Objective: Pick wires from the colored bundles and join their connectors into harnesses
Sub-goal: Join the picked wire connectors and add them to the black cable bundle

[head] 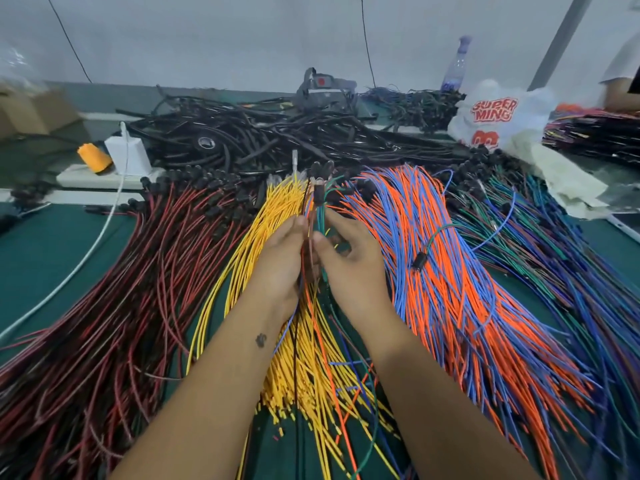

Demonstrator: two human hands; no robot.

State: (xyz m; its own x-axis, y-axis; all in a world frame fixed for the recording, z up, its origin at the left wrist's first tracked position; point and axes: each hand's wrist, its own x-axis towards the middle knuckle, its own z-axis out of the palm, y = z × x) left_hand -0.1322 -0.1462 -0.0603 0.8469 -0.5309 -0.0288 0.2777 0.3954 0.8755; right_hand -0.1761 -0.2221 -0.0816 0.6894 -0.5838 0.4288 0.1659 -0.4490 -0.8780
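Near: left hand (282, 258) and right hand (349, 258) both curled round a held wire cluster (317, 216), upright above the yellow bundle (277, 216). Advice: pinch close behind the connectors (320, 188), line up, push straight. Further: orange-blue bundle (433, 237), red-black bundle (166, 244), on the green counter (52, 244).

Access around the fingers (313, 237): red-and-black wires (114, 306) fanned to their left, orange-and-blue wires (460, 289) close on their right, black cable heap (263, 133) beyond them, yellow wires (311, 368) beneath; bare green counter (45, 244) open at far left, crossed by a white cord (69, 275).
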